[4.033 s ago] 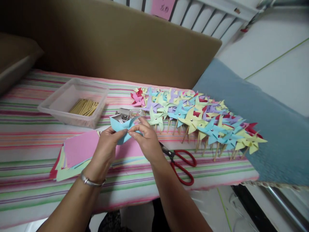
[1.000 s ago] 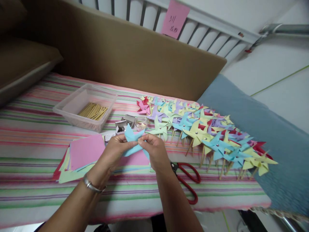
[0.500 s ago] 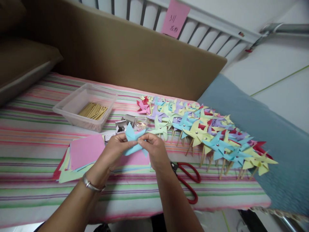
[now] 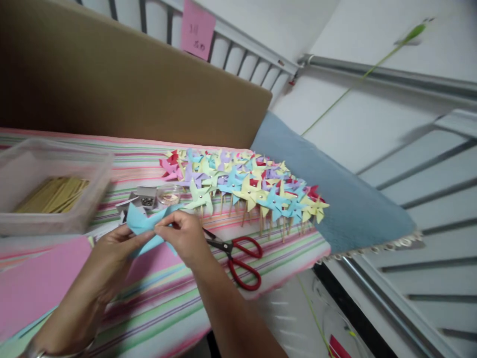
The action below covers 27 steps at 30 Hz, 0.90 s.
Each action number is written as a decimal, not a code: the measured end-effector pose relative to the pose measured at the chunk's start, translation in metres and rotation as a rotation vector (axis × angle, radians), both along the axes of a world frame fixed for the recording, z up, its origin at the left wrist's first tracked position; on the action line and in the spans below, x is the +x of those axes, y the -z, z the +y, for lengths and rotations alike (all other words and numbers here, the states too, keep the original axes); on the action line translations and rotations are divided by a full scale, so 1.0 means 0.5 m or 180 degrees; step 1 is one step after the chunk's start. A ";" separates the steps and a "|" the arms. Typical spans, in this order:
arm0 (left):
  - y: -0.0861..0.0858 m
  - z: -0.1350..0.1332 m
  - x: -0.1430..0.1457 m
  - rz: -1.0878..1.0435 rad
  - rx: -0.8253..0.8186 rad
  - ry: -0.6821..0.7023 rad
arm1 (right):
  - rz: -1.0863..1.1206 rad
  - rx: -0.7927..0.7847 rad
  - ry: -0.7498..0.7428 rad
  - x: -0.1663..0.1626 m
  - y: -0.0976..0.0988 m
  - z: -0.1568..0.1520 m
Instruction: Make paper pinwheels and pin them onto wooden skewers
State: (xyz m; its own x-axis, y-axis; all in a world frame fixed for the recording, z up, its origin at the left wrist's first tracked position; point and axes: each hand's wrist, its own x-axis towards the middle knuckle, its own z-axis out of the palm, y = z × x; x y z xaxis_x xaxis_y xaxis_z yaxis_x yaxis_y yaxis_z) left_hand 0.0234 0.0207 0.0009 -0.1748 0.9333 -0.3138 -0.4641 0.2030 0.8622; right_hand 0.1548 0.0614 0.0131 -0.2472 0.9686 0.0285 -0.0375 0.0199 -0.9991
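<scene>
A folded light-blue paper pinwheel (image 4: pixel 139 221) is held between both hands above the striped cloth. My left hand (image 4: pixel 115 248) is closed on its left side, thumb over the paper. With thumb and fingertips, my right hand (image 4: pixel 184 236) pinches it near the middle; whether a small pin is in that pinch is hidden. Just behind the hands stand a small box of metal pins (image 4: pixel 146 200) and a round clear container (image 4: pixel 169 195). Red-handled scissors (image 4: pixel 231 248) lie to the right of my right hand. Pink paper sheets (image 4: pixel 37 288) lie below my left hand.
Many finished pinwheels (image 4: pixel 249 191) on sticks fill the table's right part. A clear plastic tub (image 4: pixel 95 194) holding wooden sticks (image 4: pixel 55 194) stands at the left. A tall brown board (image 4: pixel 149 94) runs along the back. The striped cloth (image 4: pixel 179 303) ends at the right front edge.
The camera view has turned to the right, so the table things appear further left. Both hands still hold the blue pinwheel, which looks more tilted now.
</scene>
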 end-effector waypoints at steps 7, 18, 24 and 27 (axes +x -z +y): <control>0.018 0.004 -0.005 0.0010 -0.0219 -0.0019 | 0.0027 -0.0038 0.0026 -0.002 0.005 0.000; 0.001 -0.003 -0.003 0.0109 -0.0105 0.0057 | 0.0014 -0.0048 -0.0056 -0.001 0.004 0.001; -0.001 -0.004 0.000 0.0115 -0.0026 0.0012 | 0.0006 -0.0065 -0.0122 0.003 0.000 0.000; -0.004 -0.005 0.003 0.0097 0.0025 -0.0076 | -0.0030 -0.0038 -0.0143 0.005 -0.002 -0.001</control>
State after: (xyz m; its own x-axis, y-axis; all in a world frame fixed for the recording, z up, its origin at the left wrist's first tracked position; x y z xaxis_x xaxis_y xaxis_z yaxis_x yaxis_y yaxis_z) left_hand 0.0249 0.0182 0.0030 -0.2063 0.9312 -0.3006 -0.4423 0.1853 0.8775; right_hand 0.1572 0.0610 0.0142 -0.2905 0.9568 0.0145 -0.0287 0.0065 -0.9996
